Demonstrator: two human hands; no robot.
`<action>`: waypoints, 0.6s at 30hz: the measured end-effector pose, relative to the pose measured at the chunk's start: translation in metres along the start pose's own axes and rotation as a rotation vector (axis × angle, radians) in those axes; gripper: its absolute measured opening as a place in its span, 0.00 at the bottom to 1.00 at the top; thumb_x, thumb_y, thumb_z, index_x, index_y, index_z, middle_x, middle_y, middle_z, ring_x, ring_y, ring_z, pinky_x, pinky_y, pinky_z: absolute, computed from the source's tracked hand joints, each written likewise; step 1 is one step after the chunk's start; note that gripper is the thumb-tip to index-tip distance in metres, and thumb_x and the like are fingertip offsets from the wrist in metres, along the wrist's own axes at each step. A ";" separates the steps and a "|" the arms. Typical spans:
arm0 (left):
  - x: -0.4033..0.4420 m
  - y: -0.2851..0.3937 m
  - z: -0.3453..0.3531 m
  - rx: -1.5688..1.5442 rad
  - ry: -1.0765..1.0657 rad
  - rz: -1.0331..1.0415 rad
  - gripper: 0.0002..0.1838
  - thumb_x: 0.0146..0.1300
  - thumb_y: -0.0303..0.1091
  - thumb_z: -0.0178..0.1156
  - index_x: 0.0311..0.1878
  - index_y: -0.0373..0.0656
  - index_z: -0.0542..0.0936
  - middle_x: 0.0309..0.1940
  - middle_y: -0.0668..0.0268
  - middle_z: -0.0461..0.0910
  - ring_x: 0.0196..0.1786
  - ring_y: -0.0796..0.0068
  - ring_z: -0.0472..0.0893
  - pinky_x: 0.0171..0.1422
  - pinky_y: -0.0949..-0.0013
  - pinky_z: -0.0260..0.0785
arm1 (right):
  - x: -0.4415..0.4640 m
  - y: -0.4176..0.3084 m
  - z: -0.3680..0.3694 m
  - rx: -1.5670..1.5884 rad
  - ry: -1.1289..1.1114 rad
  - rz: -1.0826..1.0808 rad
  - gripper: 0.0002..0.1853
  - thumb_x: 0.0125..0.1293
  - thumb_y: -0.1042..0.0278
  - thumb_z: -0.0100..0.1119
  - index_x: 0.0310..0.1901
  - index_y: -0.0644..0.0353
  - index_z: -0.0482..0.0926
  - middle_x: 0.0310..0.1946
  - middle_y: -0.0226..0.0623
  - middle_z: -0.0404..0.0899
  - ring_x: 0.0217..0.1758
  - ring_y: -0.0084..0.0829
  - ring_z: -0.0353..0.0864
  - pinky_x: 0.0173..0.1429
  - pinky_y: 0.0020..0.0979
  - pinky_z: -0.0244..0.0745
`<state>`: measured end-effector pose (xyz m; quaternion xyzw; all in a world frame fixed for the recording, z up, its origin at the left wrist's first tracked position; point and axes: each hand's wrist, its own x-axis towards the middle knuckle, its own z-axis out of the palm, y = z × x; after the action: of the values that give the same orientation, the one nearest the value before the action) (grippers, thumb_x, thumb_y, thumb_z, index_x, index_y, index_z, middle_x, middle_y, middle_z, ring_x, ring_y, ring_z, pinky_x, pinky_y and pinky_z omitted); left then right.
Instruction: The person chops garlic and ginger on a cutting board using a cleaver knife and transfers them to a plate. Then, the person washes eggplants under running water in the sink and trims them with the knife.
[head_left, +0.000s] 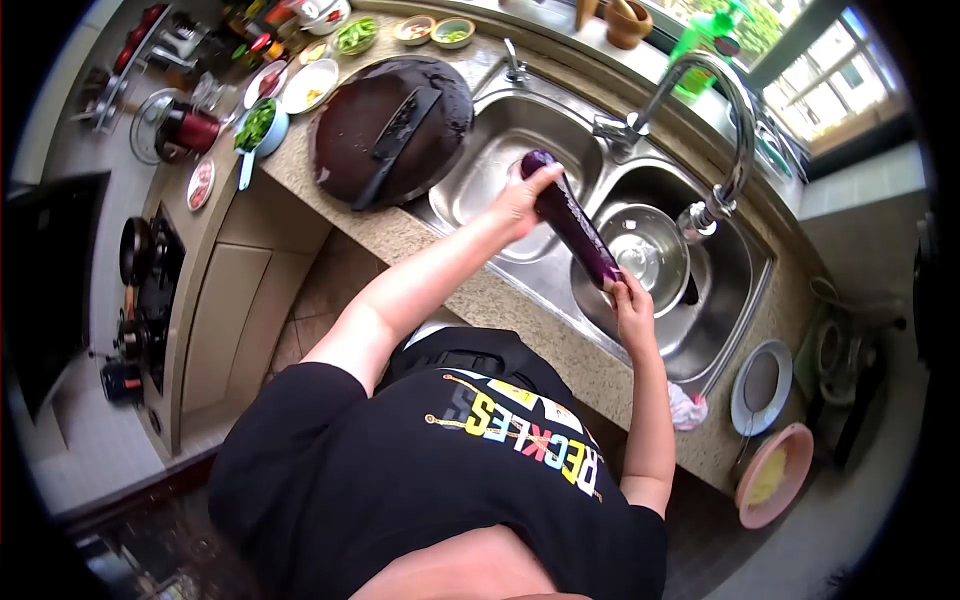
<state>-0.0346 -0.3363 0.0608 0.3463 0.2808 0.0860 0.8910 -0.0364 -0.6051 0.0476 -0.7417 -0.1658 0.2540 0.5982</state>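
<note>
A long purple eggplant (578, 228) is held slantwise over the double sink, between my two hands. My left hand (518, 203) is closed around its upper end, above the left basin (470, 165). At the lower end, the fingers of my right hand (630, 300) grip the tip. Beneath that end, a round metal pot (668, 222) with water in it sits in the right basin (735, 310). The curved faucet (742, 130) arches over this basin.
Left of the sink lies a round dark cutting board (345, 130) with a cleaver (408, 125) on it. Bowls of chopped food and a blue pan (270, 135) of greens stand beyond. A pink bowl (793, 470) and a strainer (760, 385) are at right.
</note>
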 end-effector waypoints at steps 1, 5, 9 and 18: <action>-0.003 -0.007 0.001 -0.009 0.083 -0.109 0.28 0.51 0.35 0.73 0.52 0.57 0.68 0.39 0.70 0.75 0.40 0.70 0.78 0.41 0.52 0.76 | 0.003 0.005 0.005 -0.226 0.081 -0.222 0.18 0.74 0.64 0.49 0.59 0.63 0.73 0.26 0.30 0.75 0.24 0.16 0.69 0.28 0.20 0.66; 0.001 -0.021 0.001 -0.258 0.130 -0.197 0.22 0.49 0.27 0.73 0.45 0.48 0.72 0.34 0.67 0.76 0.37 0.68 0.78 0.40 0.56 0.76 | 0.002 0.009 0.006 -0.225 0.057 -0.013 0.17 0.74 0.65 0.48 0.62 0.57 0.72 0.26 0.32 0.76 0.23 0.19 0.71 0.27 0.23 0.71; -0.004 -0.017 0.007 -0.237 -0.015 -0.048 0.19 0.48 0.21 0.69 0.43 0.46 0.73 0.32 0.67 0.76 0.35 0.69 0.78 0.40 0.61 0.76 | 0.000 0.021 0.011 -0.022 0.024 0.052 0.20 0.75 0.66 0.41 0.66 0.59 0.68 0.24 0.28 0.72 0.20 0.17 0.69 0.25 0.21 0.70; -0.001 0.005 0.003 -0.137 -0.308 -0.082 0.19 0.52 0.28 0.66 0.48 0.35 0.75 0.44 0.59 0.78 0.52 0.62 0.77 0.67 0.60 0.65 | 0.017 0.005 0.032 0.384 0.130 0.282 0.07 0.72 0.62 0.47 0.44 0.54 0.70 0.18 0.21 0.63 0.14 0.13 0.56 0.16 0.19 0.52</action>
<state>-0.0337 -0.3347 0.0668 0.2819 0.1485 0.0145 0.9478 -0.0412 -0.5714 0.0351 -0.6450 0.0296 0.3137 0.6962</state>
